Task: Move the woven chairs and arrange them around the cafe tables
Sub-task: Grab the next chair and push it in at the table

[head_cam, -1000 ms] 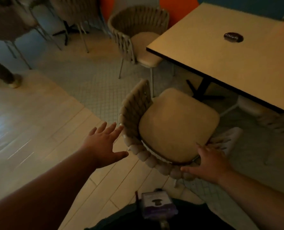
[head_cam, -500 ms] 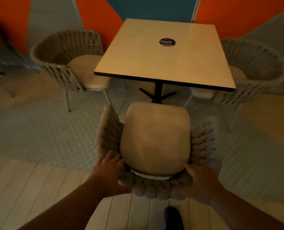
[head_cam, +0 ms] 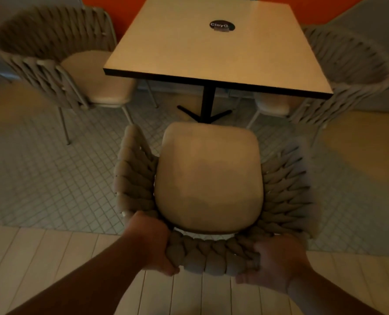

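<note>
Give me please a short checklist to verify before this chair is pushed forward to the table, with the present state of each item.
1. Left hand grips the woven back of the near chair: ok.
2. Right hand grips the same back rim: ok.
3. Chair faces the table, seat in line with the table base: ok.
4. Tiled floor between seat front and base looks free of objects: ok.
5. Room at the sides: left chair and right chair stand apart from the near chair: ok.
6. All legs of the near chair on the floor: cannot tell, hidden under the seat.
</note>
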